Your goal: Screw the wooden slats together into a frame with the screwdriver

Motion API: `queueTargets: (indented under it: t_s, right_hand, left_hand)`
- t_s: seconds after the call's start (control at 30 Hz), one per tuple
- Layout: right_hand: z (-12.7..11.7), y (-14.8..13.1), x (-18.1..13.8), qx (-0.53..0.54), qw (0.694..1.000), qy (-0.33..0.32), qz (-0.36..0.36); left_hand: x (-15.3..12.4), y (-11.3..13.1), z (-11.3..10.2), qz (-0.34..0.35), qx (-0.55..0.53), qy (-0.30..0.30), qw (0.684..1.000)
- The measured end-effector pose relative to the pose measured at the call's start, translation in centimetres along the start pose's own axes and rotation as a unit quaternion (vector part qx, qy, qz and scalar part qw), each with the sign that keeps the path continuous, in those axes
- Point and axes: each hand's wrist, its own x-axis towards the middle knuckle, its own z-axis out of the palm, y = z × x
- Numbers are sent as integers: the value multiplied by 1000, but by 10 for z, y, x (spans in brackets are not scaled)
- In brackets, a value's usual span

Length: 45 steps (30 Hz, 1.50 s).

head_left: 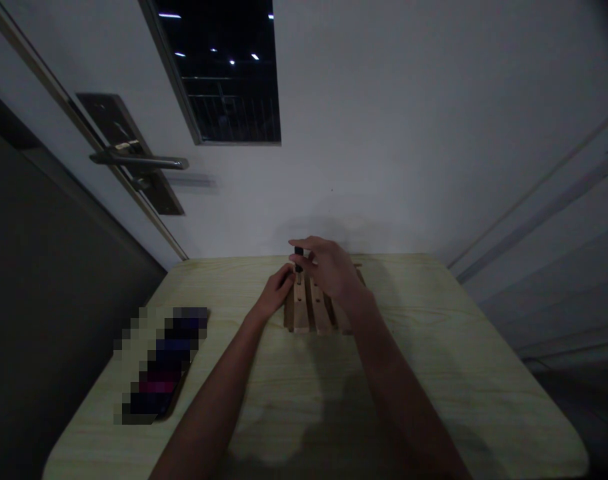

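My right hand (331, 267) is closed in a pinch around a small black-handled screwdriver (299, 251), held upright. Its metal lower part meets the far end of a pale wooden slat (301, 313). My left hand (278, 290) has its fingers curled at the far left edge of the wooden slatted piece, with the fingertips near the foot of the screwdriver. Alongside lies another pale slat (321, 320) with dark holes in it, and darker wood (289, 317) shows between and beside the slats. My right hand and forearm hide much of the wooden piece's right side.
A phone (177, 393), partly blurred out, lies on the left of the light wood-grain table (264, 427). Behind the table rises a white door (384, 133) with a metal handle (149, 162) and a dark window (229, 67). A white panelled surface (549, 267) stands to the right.
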Motion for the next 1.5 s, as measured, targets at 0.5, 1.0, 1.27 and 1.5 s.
queueTargets:
  t_s: [0.5, 1.0, 1.27, 1.5]
  right_hand:
    - [-6, -4, -1, -17, 999, -36, -12]
    - [-6, -8, -2, -21, 999, -35, -9]
    - [-8, -8, -1, -18, 999, -40, 0]
    - [-12, -10, -2, 5, 999, -48, -3]
  left_hand:
    - [0, 1, -1, 3, 12, 5, 1000]
    - [1, -2, 0, -1, 9, 8, 1000]
    - [1, -2, 0, 0, 9, 4, 1000]
    - [1, -2, 0, 7, 4, 4, 1000]
